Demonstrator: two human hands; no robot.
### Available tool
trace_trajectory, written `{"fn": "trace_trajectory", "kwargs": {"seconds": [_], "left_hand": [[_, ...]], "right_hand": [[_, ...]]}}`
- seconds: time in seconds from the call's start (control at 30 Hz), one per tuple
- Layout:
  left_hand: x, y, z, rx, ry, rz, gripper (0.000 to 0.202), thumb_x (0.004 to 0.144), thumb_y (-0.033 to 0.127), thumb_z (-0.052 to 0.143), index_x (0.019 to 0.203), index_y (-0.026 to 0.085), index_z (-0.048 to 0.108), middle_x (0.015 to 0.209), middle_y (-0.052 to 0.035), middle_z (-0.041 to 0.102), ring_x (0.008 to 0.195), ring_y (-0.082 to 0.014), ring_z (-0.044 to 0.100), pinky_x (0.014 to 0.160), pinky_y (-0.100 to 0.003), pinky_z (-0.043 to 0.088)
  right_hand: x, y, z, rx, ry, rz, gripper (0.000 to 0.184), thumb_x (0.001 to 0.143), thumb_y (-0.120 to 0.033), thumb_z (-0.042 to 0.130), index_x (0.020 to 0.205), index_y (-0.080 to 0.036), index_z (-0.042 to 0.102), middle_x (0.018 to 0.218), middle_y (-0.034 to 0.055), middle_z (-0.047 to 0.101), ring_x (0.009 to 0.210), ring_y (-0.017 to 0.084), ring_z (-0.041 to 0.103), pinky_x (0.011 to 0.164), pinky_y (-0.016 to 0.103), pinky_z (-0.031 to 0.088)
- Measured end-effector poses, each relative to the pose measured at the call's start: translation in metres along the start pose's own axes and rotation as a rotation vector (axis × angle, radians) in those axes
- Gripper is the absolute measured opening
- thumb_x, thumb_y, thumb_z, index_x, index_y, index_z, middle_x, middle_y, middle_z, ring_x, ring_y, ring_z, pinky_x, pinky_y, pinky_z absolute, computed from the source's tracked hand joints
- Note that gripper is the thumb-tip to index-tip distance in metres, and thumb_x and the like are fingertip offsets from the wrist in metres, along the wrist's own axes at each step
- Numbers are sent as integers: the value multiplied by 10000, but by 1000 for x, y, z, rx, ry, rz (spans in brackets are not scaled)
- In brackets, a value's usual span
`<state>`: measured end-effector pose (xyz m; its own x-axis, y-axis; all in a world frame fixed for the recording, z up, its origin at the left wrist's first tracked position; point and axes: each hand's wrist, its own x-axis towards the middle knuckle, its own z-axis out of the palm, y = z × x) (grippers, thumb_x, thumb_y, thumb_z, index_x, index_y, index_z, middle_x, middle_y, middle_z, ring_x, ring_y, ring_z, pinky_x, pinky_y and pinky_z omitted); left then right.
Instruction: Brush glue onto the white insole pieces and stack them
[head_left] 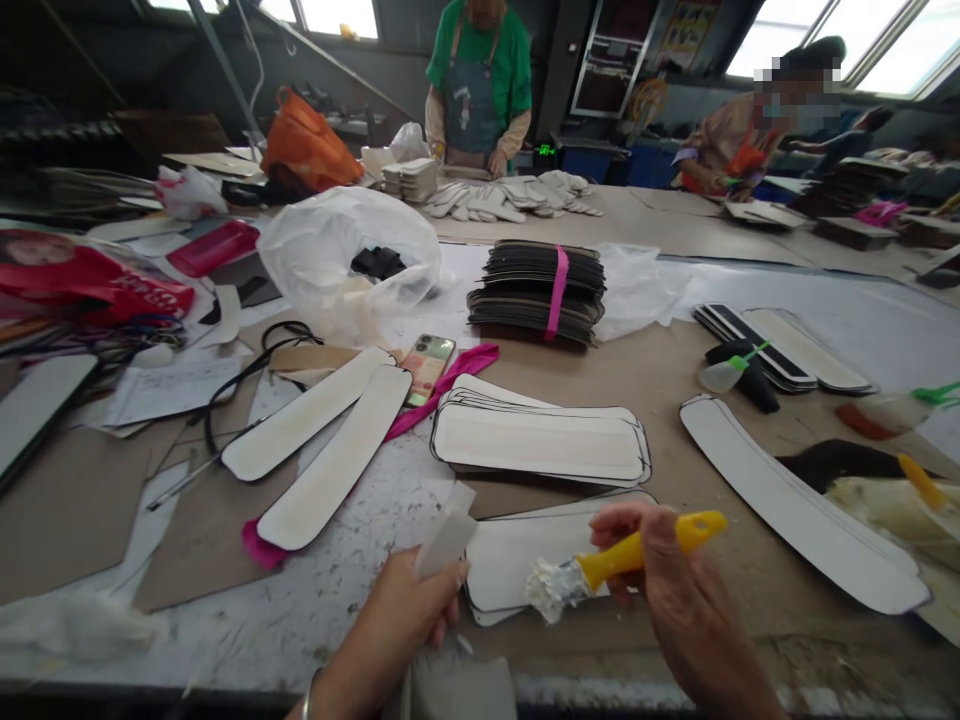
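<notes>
My right hand (pixel 667 580) is closed around the yellow handle of a glue brush (pixel 630 555), whose bristles are clotted with white paste. The brush head hangs over a short stack of white strip panels (pixel 510 565) near the table's front edge. In my left hand (pixel 420 600), pinched between thumb and fingers, is a pale whitish strip (pixel 448 530), at the left end of that stack. Just behind lies a taller pile of white panels with dark edges (pixel 540 440). Two more long white panels (pixel 337 455) rest to the left, beside a pink ribbon (pixel 442 385).
A black bundle tied with pink ribbon (pixel 536 290) stands mid-table, beside a clear plastic bag (pixel 349 250). A phone (pixel 429 365) lies behind the panels. Curved white panels (pixel 802 510) and glue bottles (pixel 731 372) sit on the right. Two people work across the table.
</notes>
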<state>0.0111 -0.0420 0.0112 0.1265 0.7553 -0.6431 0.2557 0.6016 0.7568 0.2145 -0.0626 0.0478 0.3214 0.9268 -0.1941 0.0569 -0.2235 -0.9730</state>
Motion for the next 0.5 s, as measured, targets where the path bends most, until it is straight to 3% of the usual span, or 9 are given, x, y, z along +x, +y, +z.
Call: {"fn": "trace_trajectory", "kwargs": {"seconds": [0.1, 0.27, 0.37, 0.5], "left_hand": [[-1, -3, -3, -43, -25, -5, 335, 647, 417, 562, 437, 158, 529, 339, 36, 429, 353, -76, 330, 429, -216, 203], [-5, -11, -2, -95, -16, -25, 298, 598, 412, 582, 453, 159, 523, 374, 32, 447, 370, -85, 363, 438, -225, 231], [-8, -13, 0, -115, 9, -17, 282, 596, 389, 580, 443, 161, 516, 364, 37, 439, 370, -84, 361, 442, -223, 236], [-9, -14, 1, -118, 37, -9, 296, 601, 402, 573, 432, 166, 510, 335, 36, 433, 350, -84, 348, 419, -222, 224]], "right_hand": [[-9, 9, 18, 54, -22, -9, 491, 820, -615, 373, 748, -172, 573, 672, 19, 549, 488, 108, 502, 459, 229, 434], [-16, 24, 30, -100, -87, 40, 342, 726, -538, 583, 733, -198, 547, 527, -17, 553, 482, 156, 551, 500, 267, 458], [-19, 30, 20, -242, -54, -27, 320, 733, -531, 569, 742, -211, 557, 599, 0, 590, 530, 173, 569, 515, 279, 458], [-20, 34, -10, -572, 73, -196, 313, 781, -518, 513, 733, -218, 586, 674, 30, 619, 641, 203, 592, 646, 316, 462]]}}
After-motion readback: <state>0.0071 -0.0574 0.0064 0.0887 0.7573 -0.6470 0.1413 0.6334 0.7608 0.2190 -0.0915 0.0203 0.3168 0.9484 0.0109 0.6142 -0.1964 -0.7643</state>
